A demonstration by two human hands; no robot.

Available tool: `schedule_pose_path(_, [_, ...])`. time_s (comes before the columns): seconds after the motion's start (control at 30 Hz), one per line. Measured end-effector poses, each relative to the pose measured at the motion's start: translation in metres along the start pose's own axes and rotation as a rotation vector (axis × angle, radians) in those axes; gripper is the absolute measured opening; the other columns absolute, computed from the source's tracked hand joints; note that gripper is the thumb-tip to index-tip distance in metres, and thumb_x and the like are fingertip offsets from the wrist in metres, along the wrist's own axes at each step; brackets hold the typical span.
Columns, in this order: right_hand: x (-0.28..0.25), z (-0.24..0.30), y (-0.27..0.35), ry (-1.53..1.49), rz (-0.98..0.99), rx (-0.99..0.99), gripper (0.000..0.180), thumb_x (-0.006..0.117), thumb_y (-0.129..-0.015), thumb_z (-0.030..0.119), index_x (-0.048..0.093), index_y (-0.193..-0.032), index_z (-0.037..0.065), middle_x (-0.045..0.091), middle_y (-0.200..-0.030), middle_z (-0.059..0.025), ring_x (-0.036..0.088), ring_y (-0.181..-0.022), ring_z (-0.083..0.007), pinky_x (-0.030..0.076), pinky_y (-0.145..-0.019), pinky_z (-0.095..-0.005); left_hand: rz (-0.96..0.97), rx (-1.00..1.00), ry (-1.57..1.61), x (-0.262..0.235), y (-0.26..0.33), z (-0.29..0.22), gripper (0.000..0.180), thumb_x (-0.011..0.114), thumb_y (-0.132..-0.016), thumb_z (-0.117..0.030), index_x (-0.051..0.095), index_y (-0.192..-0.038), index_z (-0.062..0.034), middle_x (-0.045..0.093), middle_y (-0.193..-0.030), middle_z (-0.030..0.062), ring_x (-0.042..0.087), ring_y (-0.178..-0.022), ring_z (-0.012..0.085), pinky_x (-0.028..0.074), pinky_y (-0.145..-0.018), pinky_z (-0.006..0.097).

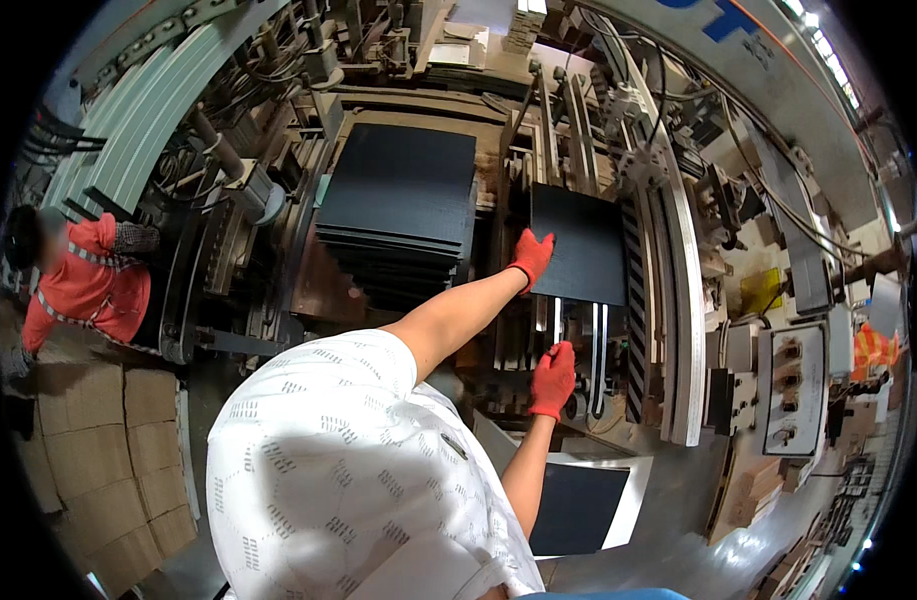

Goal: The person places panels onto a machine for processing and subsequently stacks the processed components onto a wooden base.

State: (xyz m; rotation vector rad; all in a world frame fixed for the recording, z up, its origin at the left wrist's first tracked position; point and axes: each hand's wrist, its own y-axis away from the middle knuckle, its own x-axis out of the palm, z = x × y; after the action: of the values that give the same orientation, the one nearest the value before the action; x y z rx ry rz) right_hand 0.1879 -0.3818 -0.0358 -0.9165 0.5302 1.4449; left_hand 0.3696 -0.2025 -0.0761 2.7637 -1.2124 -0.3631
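White shirt (308,470) nearest; beyond, right of a dark stack (398,185), a black panel (583,245) points near-to-far along its long axis, left hand (533,260) clamped on its left edge; right hand's (552,380) grip, cannot tell. Rails (598,350) beneath; machinery (675,290) around.

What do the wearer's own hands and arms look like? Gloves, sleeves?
Left hand and right hand: plain red gloves, ending around the wrists. Both forearms uncovered. Left sleeve: short, loose, white with small grey printed marks, matching the shirt. Right sleeve's edge can't be made out.
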Motion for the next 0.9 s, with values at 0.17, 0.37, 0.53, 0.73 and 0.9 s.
schedule_pose_path(0.17, [-0.007, -0.005, 0.002, 0.037, -0.043, 0.056, 0.008, 0.05, -0.087, 0.014, 0.047, -0.09, 0.006, 0.054, -0.086, -0.0137, 0.056, -0.084, -0.0375, 0.044, -0.07, -0.0436, 0.472, 0.275, -0.11, -0.059, 0.033, -0.01, 0.043, 0.064, -0.083, -0.028, 0.054, -0.114, 0.0018, 0.063, -0.106, 0.0249, 0.06, -0.103, 0.0392, 0.048, -0.086, 0.042])
schedule_pose_path(0.37, [0.002, -0.001, 0.004, 0.002, -0.021, 0.034, 0.012, 0.054, -0.082, 0.008, 0.043, -0.087, 0.004, 0.048, -0.077, -0.011, 0.052, -0.074, -0.0297, 0.043, -0.069, -0.0379, 0.411, 0.287, -0.031, -0.253, 0.101, 0.021, 0.037, 0.064, -0.084, -0.013, 0.054, -0.119, -0.0046, 0.063, -0.084, 0.0076, 0.059, -0.078, 0.0113, 0.048, -0.07, 0.027])
schedule_pose_path(0.53, [0.002, 0.008, 0.006, 0.061, 0.004, 0.075, 0.012, 0.053, -0.084, 0.008, 0.042, -0.086, 0.004, 0.048, -0.08, -0.0102, 0.05, -0.074, -0.0297, 0.043, -0.07, -0.0368, -0.327, 0.262, 0.112, -0.355, 0.091, 0.044, 0.054, 0.065, -0.085, -0.011, 0.042, -0.133, -0.0045, 0.055, -0.081, 0.0022, 0.052, -0.072, 0.0112, 0.047, -0.071, 0.027])
schedule_pose_path(0.73, [0.008, 0.013, 0.005, 0.043, -0.031, 0.093, 0.018, 0.054, -0.084, 0.014, 0.038, -0.081, 0.007, 0.044, -0.076, -0.0088, 0.041, -0.067, -0.028, 0.039, -0.065, -0.0389, -0.379, 0.218, 0.196, -0.359, 0.042, 0.01, 0.074, 0.067, -0.085, -0.015, 0.025, -0.145, -0.0059, 0.054, -0.076, 0.0039, 0.051, -0.069, 0.0136, 0.046, -0.069, 0.03])
schedule_pose_path(0.9, [0.009, 0.021, 0.002, 0.032, -0.058, 0.133, 0.019, 0.056, -0.082, 0.017, 0.039, -0.079, 0.007, 0.045, -0.071, -0.009, 0.044, -0.063, -0.0272, 0.039, -0.063, -0.0403, -0.531, 0.194, 0.335, -0.347, 0.043, 0.001, 0.052, 0.067, -0.084, -0.014, 0.043, -0.128, -0.0047, 0.051, -0.071, 0.0021, 0.049, -0.067, 0.0129, 0.045, -0.067, 0.03])
